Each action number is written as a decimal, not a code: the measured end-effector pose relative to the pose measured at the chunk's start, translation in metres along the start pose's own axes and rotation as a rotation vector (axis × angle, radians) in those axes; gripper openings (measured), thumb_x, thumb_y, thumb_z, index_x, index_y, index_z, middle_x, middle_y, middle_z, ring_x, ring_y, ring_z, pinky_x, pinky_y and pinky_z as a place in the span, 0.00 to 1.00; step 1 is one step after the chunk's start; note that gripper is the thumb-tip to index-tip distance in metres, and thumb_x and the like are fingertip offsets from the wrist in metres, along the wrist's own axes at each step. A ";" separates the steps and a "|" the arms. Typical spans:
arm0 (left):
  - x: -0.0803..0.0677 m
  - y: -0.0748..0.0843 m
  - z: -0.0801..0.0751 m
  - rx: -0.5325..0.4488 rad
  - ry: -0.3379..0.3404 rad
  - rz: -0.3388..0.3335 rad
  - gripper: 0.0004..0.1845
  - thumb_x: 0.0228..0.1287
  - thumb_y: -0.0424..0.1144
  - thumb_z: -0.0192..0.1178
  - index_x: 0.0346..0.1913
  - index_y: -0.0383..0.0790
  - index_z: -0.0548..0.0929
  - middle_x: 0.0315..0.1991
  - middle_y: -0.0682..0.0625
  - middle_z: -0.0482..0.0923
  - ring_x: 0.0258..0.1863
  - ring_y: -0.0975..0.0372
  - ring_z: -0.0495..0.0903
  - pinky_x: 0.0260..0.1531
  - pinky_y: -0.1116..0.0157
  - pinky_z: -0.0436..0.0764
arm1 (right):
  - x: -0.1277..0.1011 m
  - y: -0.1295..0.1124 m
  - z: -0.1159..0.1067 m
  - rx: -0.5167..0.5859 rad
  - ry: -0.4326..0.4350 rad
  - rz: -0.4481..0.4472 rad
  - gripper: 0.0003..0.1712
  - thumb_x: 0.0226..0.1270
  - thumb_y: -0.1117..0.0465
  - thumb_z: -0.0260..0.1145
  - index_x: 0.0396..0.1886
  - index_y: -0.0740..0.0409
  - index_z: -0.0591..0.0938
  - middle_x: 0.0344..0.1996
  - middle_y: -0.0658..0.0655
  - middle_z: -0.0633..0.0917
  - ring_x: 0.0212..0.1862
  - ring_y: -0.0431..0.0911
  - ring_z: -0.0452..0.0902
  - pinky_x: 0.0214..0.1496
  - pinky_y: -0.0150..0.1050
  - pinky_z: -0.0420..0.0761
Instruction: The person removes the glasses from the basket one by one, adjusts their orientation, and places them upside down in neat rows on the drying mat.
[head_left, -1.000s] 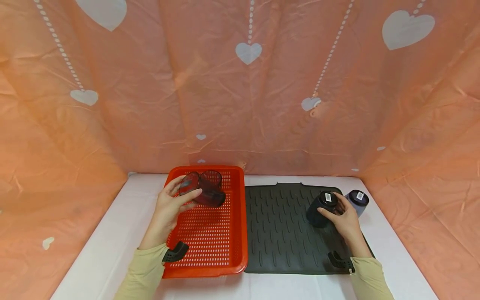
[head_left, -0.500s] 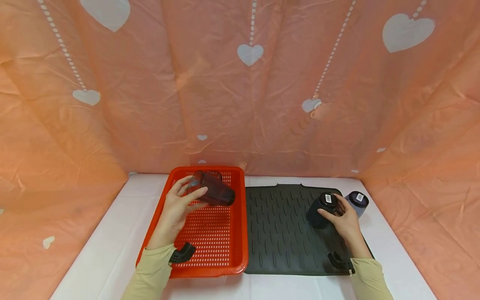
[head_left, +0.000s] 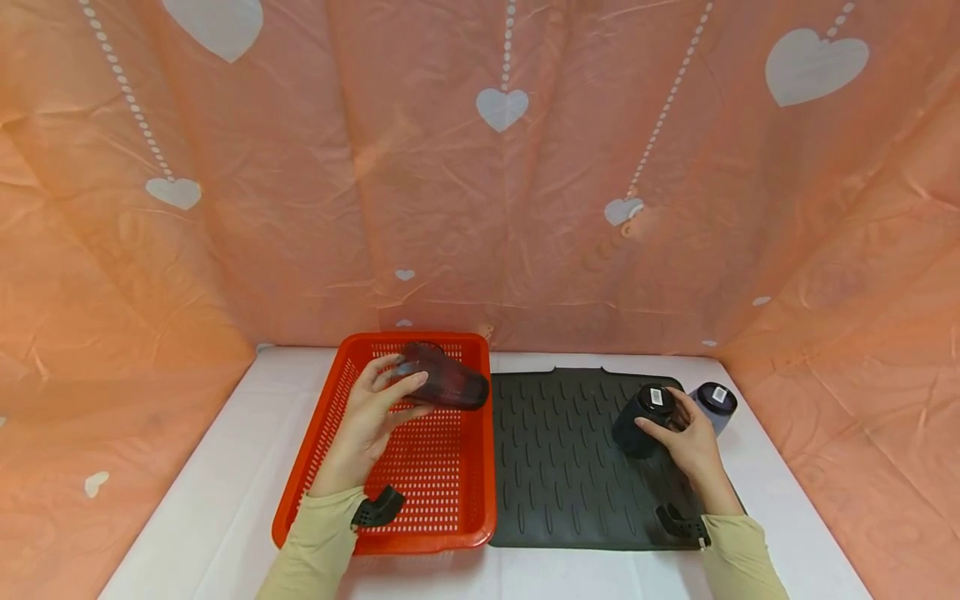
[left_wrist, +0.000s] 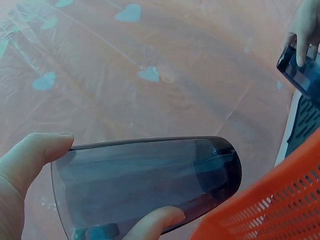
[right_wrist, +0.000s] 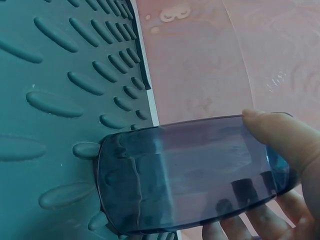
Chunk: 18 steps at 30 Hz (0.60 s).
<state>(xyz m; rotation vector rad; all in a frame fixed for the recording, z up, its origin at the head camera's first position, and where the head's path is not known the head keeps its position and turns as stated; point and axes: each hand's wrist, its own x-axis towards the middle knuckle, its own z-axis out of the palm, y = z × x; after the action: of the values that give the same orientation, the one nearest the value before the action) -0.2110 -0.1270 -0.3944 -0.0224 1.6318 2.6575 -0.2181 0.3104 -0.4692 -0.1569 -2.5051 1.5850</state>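
Two dark translucent tumblers were in hand at this moment, one per hand. The left hand point(head_left: 369, 421) gripped a smoky, reddish-tinted tumbler point(head_left: 442, 385), thumb and fingers curled round its open end; it was held on its side in the air above the far part of the orange perforated basket point(head_left: 480, 467). Its long axis ran roughly left to right, closed base toward the ribbed mat point(head_left: 558, 467), which lay directly to that hand's right and touched the basket's edge. In the left wrist view the same tumbler point(left_wrist: 150, 182) appeared as a smooth, thin-walled tapered cylinder, thumb point(left_wrist: 35, 155) on top and a fingertip beneath.

The right hand point(head_left: 690, 442) clasped a second, darker tumbler point(head_left: 643, 412), tilted with its labelled base up and away from the person; whether its rim touched the mat could not be told. The right wrist view showed this tumbler point(right_wrist: 195, 172) as glossy, blue-grey and see-through, lying across the mat's back edge.

A third tumbler point(head_left: 716, 402), paler and mouth-down with a label on its base, stood just beside the right hand at the mat's far right corner.

The mat was dark, matte, rubbery in look, studded with raised oval ribs. The basket was hard plastic with rows of small holes. White tabletop point(head_left: 225, 467) and peach heart-printed cloth point(head_left: 450, 208) enclosed the scene.
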 end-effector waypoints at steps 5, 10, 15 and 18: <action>-0.003 -0.001 0.008 -0.015 -0.016 -0.023 0.27 0.61 0.27 0.62 0.61 0.38 0.64 0.56 0.40 0.67 0.48 0.51 0.78 0.40 0.49 0.81 | 0.001 0.002 -0.001 -0.002 0.000 -0.007 0.49 0.56 0.59 0.75 0.72 0.64 0.58 0.67 0.71 0.63 0.67 0.64 0.59 0.64 0.56 0.64; -0.006 -0.001 0.016 -0.017 -0.046 -0.029 0.27 0.62 0.28 0.61 0.62 0.39 0.63 0.57 0.39 0.67 0.44 0.50 0.78 0.41 0.50 0.82 | 0.002 0.001 -0.002 -0.025 -0.014 -0.007 0.50 0.56 0.58 0.75 0.72 0.64 0.58 0.67 0.71 0.63 0.67 0.64 0.59 0.64 0.57 0.64; -0.008 -0.001 0.022 -0.046 -0.090 -0.045 0.29 0.63 0.30 0.61 0.63 0.38 0.61 0.59 0.38 0.66 0.44 0.49 0.78 0.44 0.48 0.80 | 0.004 -0.002 -0.003 -0.038 -0.018 -0.014 0.49 0.55 0.58 0.75 0.71 0.65 0.59 0.67 0.71 0.64 0.66 0.64 0.60 0.64 0.57 0.65; -0.009 -0.002 0.025 -0.066 -0.095 -0.052 0.28 0.63 0.30 0.61 0.63 0.37 0.61 0.58 0.39 0.66 0.43 0.50 0.79 0.44 0.48 0.80 | 0.004 -0.003 -0.003 -0.039 -0.022 -0.014 0.49 0.56 0.59 0.75 0.71 0.67 0.58 0.66 0.72 0.64 0.66 0.64 0.60 0.63 0.57 0.65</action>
<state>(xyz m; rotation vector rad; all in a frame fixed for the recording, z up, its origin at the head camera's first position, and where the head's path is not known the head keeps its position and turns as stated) -0.2024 -0.1039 -0.3842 0.0583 1.4954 2.6287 -0.2219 0.3121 -0.4647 -0.1275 -2.5495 1.5415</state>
